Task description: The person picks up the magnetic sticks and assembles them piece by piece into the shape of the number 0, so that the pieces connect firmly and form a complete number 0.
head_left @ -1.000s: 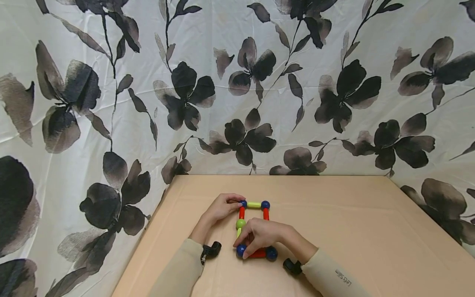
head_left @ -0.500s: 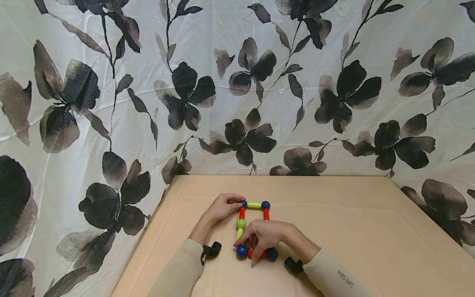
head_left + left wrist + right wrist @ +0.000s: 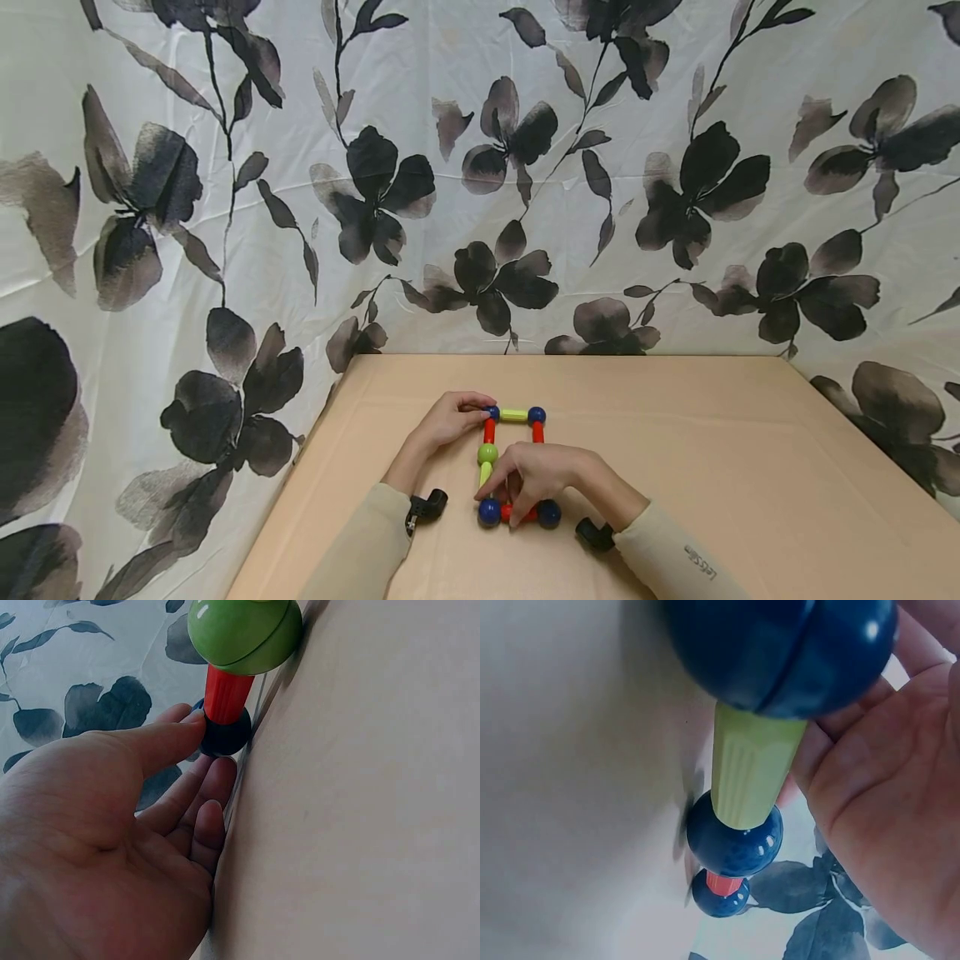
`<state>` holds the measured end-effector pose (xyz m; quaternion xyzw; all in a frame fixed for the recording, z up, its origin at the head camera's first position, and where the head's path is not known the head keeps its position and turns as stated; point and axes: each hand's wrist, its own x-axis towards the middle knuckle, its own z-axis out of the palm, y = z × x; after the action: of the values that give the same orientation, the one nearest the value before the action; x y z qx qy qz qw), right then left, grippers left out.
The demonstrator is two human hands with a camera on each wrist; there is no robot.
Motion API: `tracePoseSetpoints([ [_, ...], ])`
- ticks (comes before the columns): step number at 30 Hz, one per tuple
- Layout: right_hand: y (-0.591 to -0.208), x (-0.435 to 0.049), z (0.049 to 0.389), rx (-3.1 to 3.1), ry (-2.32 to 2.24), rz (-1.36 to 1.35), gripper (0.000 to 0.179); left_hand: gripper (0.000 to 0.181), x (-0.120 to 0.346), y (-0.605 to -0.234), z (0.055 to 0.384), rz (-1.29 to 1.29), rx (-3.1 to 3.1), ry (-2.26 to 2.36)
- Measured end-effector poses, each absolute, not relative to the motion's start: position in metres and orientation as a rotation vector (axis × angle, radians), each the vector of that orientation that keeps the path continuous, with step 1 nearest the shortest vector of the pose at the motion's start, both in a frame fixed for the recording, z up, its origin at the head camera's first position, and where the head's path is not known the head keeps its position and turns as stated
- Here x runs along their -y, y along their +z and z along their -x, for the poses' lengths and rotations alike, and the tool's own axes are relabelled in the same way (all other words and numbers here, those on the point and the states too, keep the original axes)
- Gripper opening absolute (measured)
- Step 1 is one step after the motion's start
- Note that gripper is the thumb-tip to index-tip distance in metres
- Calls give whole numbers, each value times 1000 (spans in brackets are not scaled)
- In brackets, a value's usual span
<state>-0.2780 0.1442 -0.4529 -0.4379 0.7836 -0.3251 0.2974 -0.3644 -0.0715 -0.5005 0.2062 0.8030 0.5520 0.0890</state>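
A rectangular frame of toy connector balls and rods lies on the table. My left hand (image 3: 447,419) pinches its far left blue ball (image 3: 492,412) between thumb and forefinger; in the left wrist view a red rod (image 3: 227,697) and a green ball (image 3: 244,634) adjoin it. Over the near end is my right hand (image 3: 536,479), fingers bent. Its thumb crosses the near red rod (image 3: 529,514), and its forefinger reaches the left yellow-green rod (image 3: 485,473) above the near left blue ball (image 3: 489,512). The right wrist view shows another yellow-green rod (image 3: 754,765) between blue balls.
The frame rests on a tan tabletop (image 3: 675,467), whose far edge meets a white cloth (image 3: 585,208) with dark printed flowers. Small black cameras (image 3: 429,505) sit at both wrists, below the beige sleeves (image 3: 360,542).
My right thumb has shifted right, from the near left blue ball to the near red rod, uncovering that ball. My left hand stays on the far left ball.
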Motion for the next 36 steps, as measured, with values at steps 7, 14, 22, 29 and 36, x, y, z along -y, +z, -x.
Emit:
tracePoseSetpoints([
  [7,-454,-141,278,-2091,-864,1158,43,24,72,-498,363,-599,-2375,1653],
  [14,-452,-135,277,-2149,-830,1181,37,23,72,-499,363,-620,-2363,1667],
  [22,-455,-133,279,-2206,-758,1182,43,23,73,-499,362,-619,-2361,1669],
  [29,-454,-133,280,-2194,-804,1137,35,24,73,-498,362,-609,-2355,1669],
  [36,-449,-138,285,-2228,-811,1139,33,24,74,-499,363,-619,-2354,1665],
])
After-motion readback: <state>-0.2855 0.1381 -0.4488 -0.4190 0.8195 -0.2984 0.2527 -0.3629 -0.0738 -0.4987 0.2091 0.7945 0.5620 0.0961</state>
